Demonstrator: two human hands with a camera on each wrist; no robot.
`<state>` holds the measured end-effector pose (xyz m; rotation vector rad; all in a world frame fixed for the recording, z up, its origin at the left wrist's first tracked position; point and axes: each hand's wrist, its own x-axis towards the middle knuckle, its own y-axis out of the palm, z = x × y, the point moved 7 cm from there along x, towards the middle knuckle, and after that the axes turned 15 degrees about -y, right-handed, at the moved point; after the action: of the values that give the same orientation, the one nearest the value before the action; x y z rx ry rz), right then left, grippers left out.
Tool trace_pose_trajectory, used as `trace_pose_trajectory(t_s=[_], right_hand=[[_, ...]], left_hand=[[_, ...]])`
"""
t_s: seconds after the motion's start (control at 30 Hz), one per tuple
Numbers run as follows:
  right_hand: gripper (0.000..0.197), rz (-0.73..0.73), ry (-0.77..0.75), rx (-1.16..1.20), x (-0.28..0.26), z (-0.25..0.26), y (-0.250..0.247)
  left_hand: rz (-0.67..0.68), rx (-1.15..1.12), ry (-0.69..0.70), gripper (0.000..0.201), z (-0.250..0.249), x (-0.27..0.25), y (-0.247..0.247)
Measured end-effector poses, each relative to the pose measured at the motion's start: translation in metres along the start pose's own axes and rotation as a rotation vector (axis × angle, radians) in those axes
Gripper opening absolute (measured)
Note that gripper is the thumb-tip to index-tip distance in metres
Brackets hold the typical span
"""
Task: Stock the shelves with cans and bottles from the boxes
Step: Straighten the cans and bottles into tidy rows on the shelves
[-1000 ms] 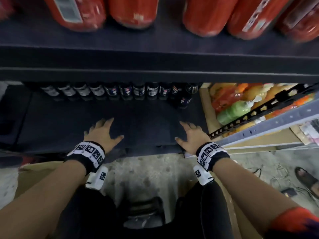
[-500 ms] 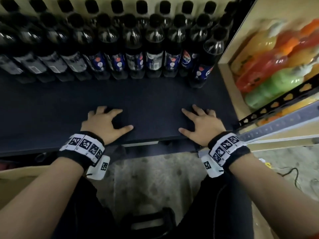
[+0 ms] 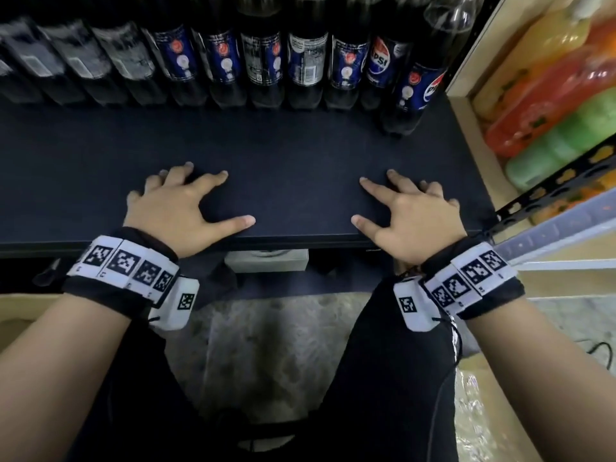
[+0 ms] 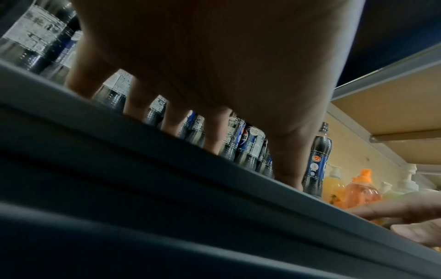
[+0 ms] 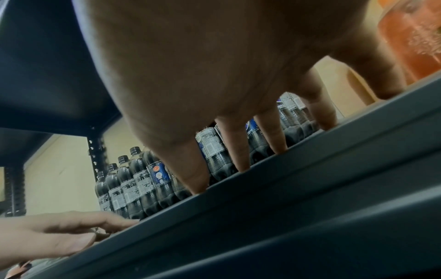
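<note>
A row of dark cola bottles (image 3: 266, 58) with blue labels stands along the back of a dark shelf (image 3: 293, 155). One more cola bottle (image 3: 416, 91) stands a little forward at the right end. My left hand (image 3: 180, 201) rests on the shelf's front part with fingers spread, holding nothing. My right hand (image 3: 410, 208) rests the same way about a hand's width to its right. From the left wrist view my left hand's fingers (image 4: 214, 132) touch the shelf (image 4: 167, 169) in front of the bottles (image 4: 248, 145). In the right wrist view the fingertips (image 5: 238, 151) stand on the shelf (image 5: 310, 179).
To the right, a wooden-sided shelf (image 3: 466, 105) holds orange, yellow and green pump bottles (image 3: 550, 128) behind a perforated black rail (image 3: 550, 191). Cardboard box edges (image 3: 20, 308) show at lower left and lower right (image 3: 500, 411). My dark-trousered knees are over a speckled floor (image 3: 266, 355).
The view has dropped and closed in on the shelf, so the bottle row looks nearer. Both hands stay resting on the shelf front in about the same spots.
</note>
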<state>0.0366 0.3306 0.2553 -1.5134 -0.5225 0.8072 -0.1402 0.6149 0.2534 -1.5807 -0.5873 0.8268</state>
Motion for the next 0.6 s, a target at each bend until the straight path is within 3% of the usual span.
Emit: trace_pose_trajectory(t_s=[0.6], right_hand=[[0.075,0.091,-0.016,0.07,-0.006,0.007,-0.006]], left_hand=[[0.136,-0.045,-0.062,0.102,-0.005,-0.014,-0.007]])
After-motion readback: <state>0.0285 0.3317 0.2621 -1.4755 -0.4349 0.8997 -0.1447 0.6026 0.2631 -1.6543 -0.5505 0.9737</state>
